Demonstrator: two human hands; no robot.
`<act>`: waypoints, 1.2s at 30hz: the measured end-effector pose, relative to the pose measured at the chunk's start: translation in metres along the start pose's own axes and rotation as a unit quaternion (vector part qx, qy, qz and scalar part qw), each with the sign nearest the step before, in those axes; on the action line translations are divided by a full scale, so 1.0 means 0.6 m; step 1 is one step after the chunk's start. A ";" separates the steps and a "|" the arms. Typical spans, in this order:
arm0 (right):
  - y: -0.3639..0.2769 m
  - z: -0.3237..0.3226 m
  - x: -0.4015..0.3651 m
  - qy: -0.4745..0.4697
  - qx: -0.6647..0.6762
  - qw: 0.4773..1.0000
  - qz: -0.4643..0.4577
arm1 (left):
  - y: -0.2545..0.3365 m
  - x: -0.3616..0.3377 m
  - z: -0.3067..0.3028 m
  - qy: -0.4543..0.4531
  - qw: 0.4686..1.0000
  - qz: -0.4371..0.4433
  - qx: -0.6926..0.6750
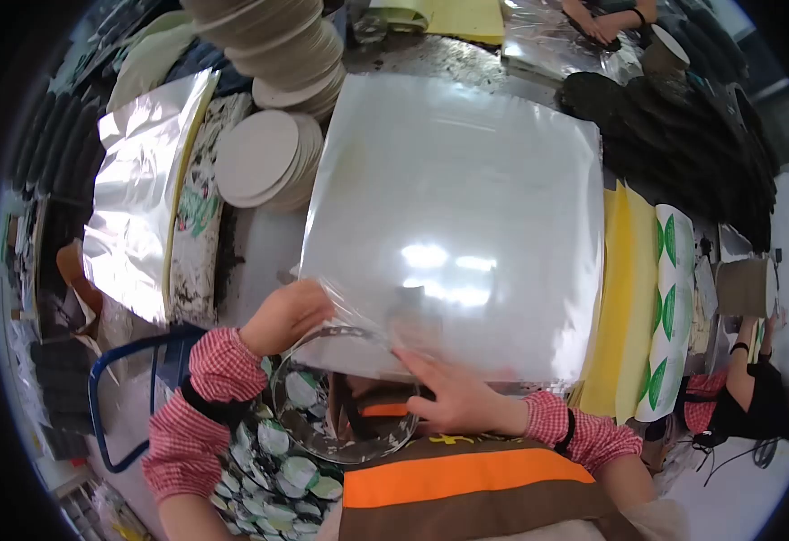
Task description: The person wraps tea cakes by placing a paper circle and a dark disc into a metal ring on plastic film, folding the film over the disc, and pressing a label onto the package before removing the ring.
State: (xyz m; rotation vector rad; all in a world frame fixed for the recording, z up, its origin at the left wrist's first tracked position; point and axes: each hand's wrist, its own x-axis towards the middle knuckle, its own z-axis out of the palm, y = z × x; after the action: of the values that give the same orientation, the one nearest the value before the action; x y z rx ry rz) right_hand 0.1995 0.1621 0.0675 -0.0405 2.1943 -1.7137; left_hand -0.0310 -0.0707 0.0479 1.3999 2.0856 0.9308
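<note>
A large stack of clear, shiny plastic sheets [466,180] lies before me. At its near left corner my left hand [288,316] is closed, its fingertips on the film, which looks lifted and creased there. My right hand [462,395] rests by the near edge with its index finger stretched out over the film and its thumb apart; it looks slightly blurred. Below and between both hands is a round ring with a greyish, see-through rim [291,422]. Through its opening I see my brown and orange apron [466,478] and patterned cloth.
White round discs [257,158] stand in piles at the left, near a silvery sheet stack [137,198]. Yellow sheets [624,298] and a white strip with green prints [672,307] border the right. Dark bundled material [674,144] lies behind. Other people's hands [603,27] show at the back.
</note>
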 end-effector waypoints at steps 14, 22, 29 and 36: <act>0.155 -0.042 -0.103 0.186 -0.372 0.901 -0.124 | 0.044 0.117 -0.117 0.195 0.939 0.066 0.276; 0.062 -0.341 -0.140 0.354 -0.467 0.804 -0.102 | -0.122 0.119 -0.130 0.180 0.822 -0.118 0.527; 0.196 -0.723 0.099 0.423 -0.686 0.592 -0.030 | -0.109 0.126 -0.138 0.145 0.820 -0.109 0.542; 0.223 -0.771 0.114 0.516 -0.507 0.690 -0.036 | -0.041 0.145 -0.157 0.130 0.829 -0.213 0.500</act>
State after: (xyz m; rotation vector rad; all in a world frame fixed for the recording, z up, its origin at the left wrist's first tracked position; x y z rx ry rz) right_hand 0.0259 0.6138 0.0178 0.7326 3.6902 -0.1523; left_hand -0.1442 -0.0226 0.0922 1.1059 3.1230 -0.2712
